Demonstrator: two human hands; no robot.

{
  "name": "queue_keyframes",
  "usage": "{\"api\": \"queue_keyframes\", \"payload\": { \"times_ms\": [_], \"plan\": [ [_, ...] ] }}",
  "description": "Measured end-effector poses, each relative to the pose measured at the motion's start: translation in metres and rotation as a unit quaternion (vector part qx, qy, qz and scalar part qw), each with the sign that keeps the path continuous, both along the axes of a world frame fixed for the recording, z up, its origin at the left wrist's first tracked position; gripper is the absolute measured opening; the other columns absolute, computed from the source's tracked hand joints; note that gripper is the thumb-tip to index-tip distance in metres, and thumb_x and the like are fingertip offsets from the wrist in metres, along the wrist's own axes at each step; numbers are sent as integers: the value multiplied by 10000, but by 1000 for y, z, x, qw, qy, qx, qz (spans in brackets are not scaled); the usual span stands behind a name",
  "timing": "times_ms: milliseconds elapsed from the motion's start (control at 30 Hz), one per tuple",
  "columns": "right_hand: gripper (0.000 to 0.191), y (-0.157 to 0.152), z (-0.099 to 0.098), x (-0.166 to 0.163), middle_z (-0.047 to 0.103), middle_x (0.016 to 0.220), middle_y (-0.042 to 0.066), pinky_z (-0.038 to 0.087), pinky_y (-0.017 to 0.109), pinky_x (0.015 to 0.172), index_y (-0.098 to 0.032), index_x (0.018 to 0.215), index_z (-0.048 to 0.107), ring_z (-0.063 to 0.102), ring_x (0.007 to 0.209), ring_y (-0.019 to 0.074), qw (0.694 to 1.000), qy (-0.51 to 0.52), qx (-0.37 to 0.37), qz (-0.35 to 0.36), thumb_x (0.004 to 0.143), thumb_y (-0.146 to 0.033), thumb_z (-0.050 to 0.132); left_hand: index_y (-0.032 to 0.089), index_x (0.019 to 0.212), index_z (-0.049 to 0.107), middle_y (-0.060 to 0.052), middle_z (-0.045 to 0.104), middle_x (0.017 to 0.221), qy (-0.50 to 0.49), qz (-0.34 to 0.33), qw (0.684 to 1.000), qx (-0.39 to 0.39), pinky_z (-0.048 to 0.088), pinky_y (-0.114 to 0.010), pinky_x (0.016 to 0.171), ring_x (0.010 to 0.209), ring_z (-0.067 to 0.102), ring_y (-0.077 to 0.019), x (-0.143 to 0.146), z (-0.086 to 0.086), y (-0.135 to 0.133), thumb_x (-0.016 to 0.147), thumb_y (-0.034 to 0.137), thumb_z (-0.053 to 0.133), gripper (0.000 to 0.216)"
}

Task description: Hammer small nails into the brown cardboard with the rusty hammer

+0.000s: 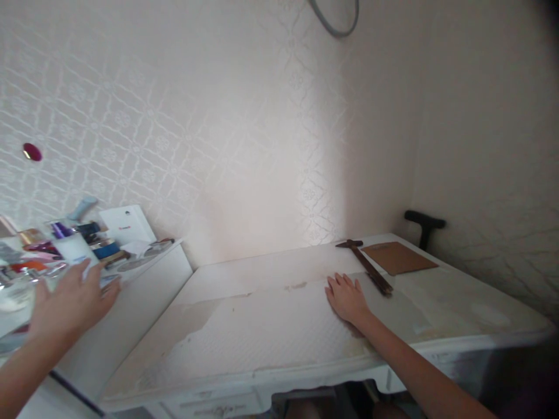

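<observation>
My left hand [74, 299] is raised at the left with its fingers spread, in front of a cluttered cabinet top; whether it touches anything there I cannot tell. Palm down on the white desk [244, 343] lies my right hand [348, 298], fingers stretched out and nothing in its grip. Just right of those fingers rests a hammer [371, 269] with a dark head and a brown handle. A brown clipboard [398, 258] lies flat beside the hammer, near the back of the desk.
White cabinet [144, 302] stands left of the desk, higher than its top. Several bottles and small items crowd it, along with a white box [127, 226]. A black T-shaped handle [424, 224] rises behind the desk at right. A grey cable loop [338, 26] hangs on the wall.
</observation>
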State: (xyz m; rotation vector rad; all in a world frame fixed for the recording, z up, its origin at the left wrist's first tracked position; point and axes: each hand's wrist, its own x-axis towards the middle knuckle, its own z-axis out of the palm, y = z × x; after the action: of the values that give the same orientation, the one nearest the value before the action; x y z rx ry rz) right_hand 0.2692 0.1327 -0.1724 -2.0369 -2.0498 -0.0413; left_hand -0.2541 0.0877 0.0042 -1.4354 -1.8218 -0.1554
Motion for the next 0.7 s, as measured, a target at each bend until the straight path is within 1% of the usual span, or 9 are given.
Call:
{"api": "queue_keyframes", "payload": {
  "times_ms": [67, 133, 167, 233, 300, 400, 500, 600, 700],
  "plan": [
    [474, 0, 0, 0, 419, 1455, 164, 227, 558, 1066, -133, 1353, 497, 338, 1343, 334, 1000, -1, -1, -1, 955, -307, 305, 127, 1263, 451, -40, 517, 1373, 48, -66, 997, 16, 217, -521, 1027, 1321, 336, -270, 33, -3, 7, 872, 481, 12, 686],
    [470, 1, 0, 0, 423, 1452, 160, 230, 557, 1064, -138, 1350, 498, 341, 1340, 331, 1000, -3, -2, -2, 954, -306, 308, 100, 1235, 468, -76, 476, 1409, 58, -127, 990, -26, 260, -470, 1052, 1318, 370, -239, 67, -14, 21, 895, 438, 87, 611],
    [468, 1, 1, 0, 427, 1450, 160, 232, 558, 1063, -138, 1347, 501, 344, 1337, 330, 1000, -3, -2, -2, 953, -305, 310, 124, 1220, 485, -72, 463, 1424, 52, -144, 987, -50, 269, -458, 1066, 1320, 380, -228, 85, -23, 29, 905, 423, 136, 558],
    [459, 1, 3, -1, 442, 1437, 164, 241, 560, 1056, -136, 1330, 515, 358, 1327, 330, 1000, -5, -1, -2, 948, -299, 319, 147, 1222, 514, -104, 453, 1431, 9, -160, 983, -91, 261, -452, 1095, 1312, 413, -233, 126, -46, 44, 905, 392, 259, 475],
    [445, 1, 6, -1, 467, 1412, 172, 252, 567, 1047, -136, 1301, 542, 389, 1302, 331, 1000, -6, 4, -4, 940, -291, 332, 147, 1274, 501, -133, 418, 1452, -57, -185, 969, -155, 286, -440, 1094, 1328, 401, -239, 174, -72, 56, 919, 379, 313, 463],
    [426, 5, 11, -1, 487, 1392, 177, 243, 585, 1044, -146, 1274, 565, 428, 1268, 331, 1000, -4, 7, -3, 927, -282, 357, 157, 1386, 396, -129, 323, 1509, -171, -193, 934, -246, 275, -476, 1104, 1383, 315, -237, 251, -108, 67, 948, 414, 313, 515],
    [443, 15, 15, -2, 457, 1420, 176, 213, 591, 1059, -145, 1314, 531, 392, 1301, 330, 1000, 3, 2, 10, 928, -289, 367, 173, 1447, 312, -119, 275, 1529, -223, -210, 901, -308, 194, -518, 1132, 1418, 229, -243, 319, -130, 74, 967, 454, 246, 560],
    [487, 32, 20, -5, 408, 1459, 172, 199, 579, 1074, -139, 1377, 465, 340, 1339, 328, 999, 13, -8, 32, 939, -325, 359, 184, 1458, 305, -120, 259, 1535, -230, -246, 882, -330, 174, -537, 1134, 1420, 215, -274, 365, -141, 87, 963, 477, 241, 578],
    [497, 53, 22, -10, 360, 1492, 161, 212, 567, 1074, -151, 1406, 431, 312, 1358, 328, 998, 24, -18, 49, 940, -302, 345, 191, 1456, 316, -119, 272, 1532, -232, -269, 886, -298, 181, -531, 1136, 1419, 216, -279, 386, -149, 106, 969, 429, 239, 547]
  ]
}}
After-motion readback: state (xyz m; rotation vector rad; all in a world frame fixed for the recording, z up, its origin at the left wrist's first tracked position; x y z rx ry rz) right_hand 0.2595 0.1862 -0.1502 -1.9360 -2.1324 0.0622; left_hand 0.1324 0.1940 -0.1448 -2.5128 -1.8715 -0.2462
